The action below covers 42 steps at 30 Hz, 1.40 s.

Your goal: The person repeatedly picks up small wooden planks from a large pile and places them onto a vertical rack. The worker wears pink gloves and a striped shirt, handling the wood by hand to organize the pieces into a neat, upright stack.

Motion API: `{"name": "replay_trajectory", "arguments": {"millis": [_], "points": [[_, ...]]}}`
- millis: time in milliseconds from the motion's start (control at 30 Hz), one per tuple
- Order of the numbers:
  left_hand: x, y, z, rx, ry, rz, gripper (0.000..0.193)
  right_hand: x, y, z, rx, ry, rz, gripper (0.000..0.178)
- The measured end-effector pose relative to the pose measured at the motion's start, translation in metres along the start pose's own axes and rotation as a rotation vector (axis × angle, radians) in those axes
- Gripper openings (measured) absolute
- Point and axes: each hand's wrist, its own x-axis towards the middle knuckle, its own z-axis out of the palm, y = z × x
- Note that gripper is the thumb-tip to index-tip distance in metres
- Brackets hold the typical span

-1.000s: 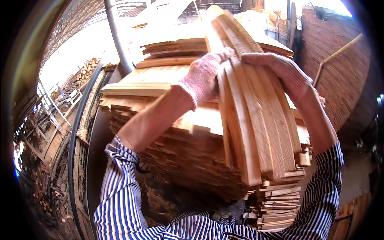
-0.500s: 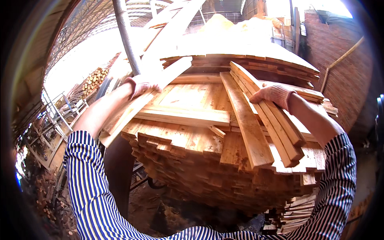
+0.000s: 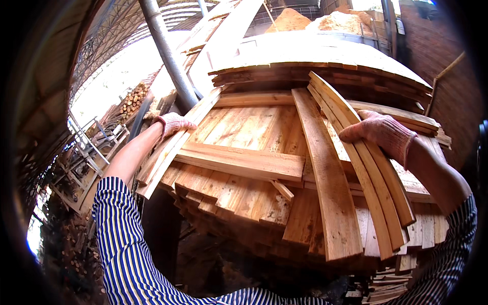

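Both my hands wear pale pinkish work gloves. My left hand (image 3: 175, 124) is closed over narrow wooden boards (image 3: 161, 161) that lie slanted along the left edge of a large board stack (image 3: 239, 201). On the right, my right hand (image 3: 378, 133) grips a few long boards (image 3: 373, 188) from their outer side, thumb on top. Those boards lie close together, slanting toward me, their near ends at the front of the stack. Just left of them lies a single wider board (image 3: 328, 183). Between my hands, crosswise boards (image 3: 241, 160) rest on the stack's flat top layer.
Behind rises a higher layer of stacked boards (image 3: 325, 76). A grey metal post (image 3: 168, 53) stands at the far left, with piled logs (image 3: 133, 99) beyond it. Sawdust heaps (image 3: 290, 20) and a brick wall (image 3: 432, 40) are at the back. A short offcut (image 3: 282, 190) lies near the middle.
My view has shifted closer to the stack. The boards under my left hand now lie flatter along its left edge. My right hand keeps hold of its boards, whose near ends appear closer to me.
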Motion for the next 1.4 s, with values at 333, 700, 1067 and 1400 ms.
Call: {"name": "replay_trajectory", "arguments": {"millis": [333,700,1067,1400], "points": [[0.055,0.004,-0.001,-0.049,0.001,0.085,0.017,0.000,-0.001,0.005,-0.004,0.068,0.027,0.068],[0.114,-0.005,-0.011,-0.038,-0.127,0.277,0.018,-0.003,-0.018,0.027,-0.094,0.152,0.027,0.075],[0.095,0.005,-0.010,0.026,-0.148,0.203,0.019,-0.013,-0.038,0.047,-0.022,0.132,0.044,0.080],[0.117,-0.016,-0.023,0.013,-0.101,0.201,0.051,-0.026,-0.134,0.130,-0.775,0.408,0.108,0.098]]}}
